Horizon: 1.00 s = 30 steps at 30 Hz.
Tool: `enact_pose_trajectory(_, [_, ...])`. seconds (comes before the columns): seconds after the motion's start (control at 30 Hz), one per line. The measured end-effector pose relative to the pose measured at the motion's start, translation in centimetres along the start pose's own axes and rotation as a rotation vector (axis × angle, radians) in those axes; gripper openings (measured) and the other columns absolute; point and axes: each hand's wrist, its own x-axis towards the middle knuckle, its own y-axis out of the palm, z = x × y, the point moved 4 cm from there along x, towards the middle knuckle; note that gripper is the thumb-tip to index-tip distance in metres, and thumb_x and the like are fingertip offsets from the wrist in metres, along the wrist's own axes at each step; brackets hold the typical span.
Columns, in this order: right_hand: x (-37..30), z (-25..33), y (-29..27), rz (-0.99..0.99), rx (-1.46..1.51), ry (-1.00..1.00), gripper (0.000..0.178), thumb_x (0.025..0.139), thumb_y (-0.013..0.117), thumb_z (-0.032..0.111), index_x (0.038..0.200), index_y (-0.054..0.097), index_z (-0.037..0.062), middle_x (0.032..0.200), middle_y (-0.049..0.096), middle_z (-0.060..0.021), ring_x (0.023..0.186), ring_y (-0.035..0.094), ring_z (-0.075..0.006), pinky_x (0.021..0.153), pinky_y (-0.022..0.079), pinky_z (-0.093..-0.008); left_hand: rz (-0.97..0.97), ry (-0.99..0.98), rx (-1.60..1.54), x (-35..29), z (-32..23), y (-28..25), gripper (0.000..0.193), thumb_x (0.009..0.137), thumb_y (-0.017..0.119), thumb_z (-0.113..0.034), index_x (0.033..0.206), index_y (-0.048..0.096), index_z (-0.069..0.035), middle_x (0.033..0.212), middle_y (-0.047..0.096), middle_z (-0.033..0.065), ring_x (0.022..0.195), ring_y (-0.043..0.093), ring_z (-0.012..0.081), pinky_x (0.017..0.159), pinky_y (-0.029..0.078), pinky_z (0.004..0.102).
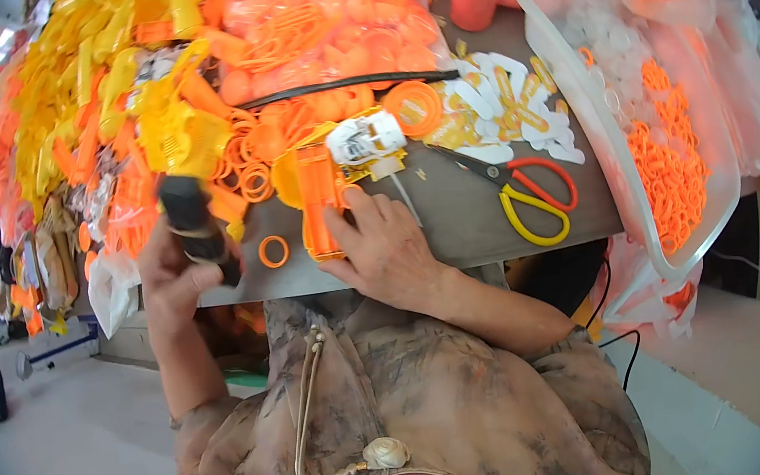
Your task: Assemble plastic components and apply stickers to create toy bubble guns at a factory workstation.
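Observation:
My left hand [173,271] is wrapped round a black tool [189,216], raised above the table's front edge at the left; the tool is smeared by motion, so its exact kind is unclear. On the table, my right hand [383,242] grips the near end of a long orange plastic tray-like part [317,193] with thumb and fingers. A white moulded piece with dark details [366,137] lies at that part's far right, on yellow plastic. Between my hands rests a loose orange ring [273,251].
Scissors with one red and one yellow handle [535,201] lie to the right. Beyond them are white and yellow flat pieces [512,102] and a clear bin [628,169] of small orange rings. Heaps of yellow parts [78,95] and bagged orange parts [323,37] fill the back.

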Motion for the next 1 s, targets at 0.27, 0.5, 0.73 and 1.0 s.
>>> enact_pose_trajectory(0.27, [-0.3,0.5,0.3,0.01,-0.038,-0.027,0.057,0.07,0.074,0.027,0.116,0.051,0.0013,0.116,0.043,-0.0198,0.088,0.049,-0.0315,0.074,0.043,-0.0388,0.214,-0.397,0.498,-5.2,3.4,-4.5,0.035,0.076,0.069,-0.01,0.106,0.055,0.001,0.087,0.06,0.0053,0.08,0.055,0.0118,0.074,0.044,0.0264])
enact_pose_trajectory(0.5, [-0.1,0.8,0.6,0.021,-0.07,-0.035,0.058,0.067,0.077,0.023,0.114,0.052,0.0019,0.117,0.044,-0.0192,0.09,0.05,-0.0317,0.077,0.044,-0.0387,-0.026,-0.029,0.894,-2.9,4.9,-4.3,0.033,0.075,0.07,-0.019,0.099,0.06,0.001,0.095,0.059,0.0142,0.089,0.056,0.0293,0.078,0.045,0.0354])
enact_pose_trajectory(0.73, [0.2,0.9,0.2,-0.063,-0.055,-0.065,0.055,0.066,0.078,0.017,0.112,0.053,0.0015,0.115,0.045,-0.0178,0.084,0.051,-0.0271,0.071,0.046,-0.0346,-0.296,0.243,1.083,-3.3,3.2,-3.8,0.029,0.069,0.074,-0.012,0.092,0.062,0.0,0.097,0.058,0.0113,0.092,0.054,0.0284,0.08,0.044,0.0352])
enact_pose_trajectory(1.0, [3.1,2.7,-1.6,-0.167,-0.003,-0.152,0.041,0.071,0.072,0.008,0.107,0.056,0.0005,0.11,0.049,-0.018,0.085,0.053,-0.0291,0.069,0.047,-0.0349,-0.506,0.654,1.368,3.1,-2.1,-6.6,0.025,0.071,0.067,-0.005,0.095,0.062,-0.007,0.111,0.056,0.0123,0.102,0.051,0.0309,0.088,0.041,0.0404])
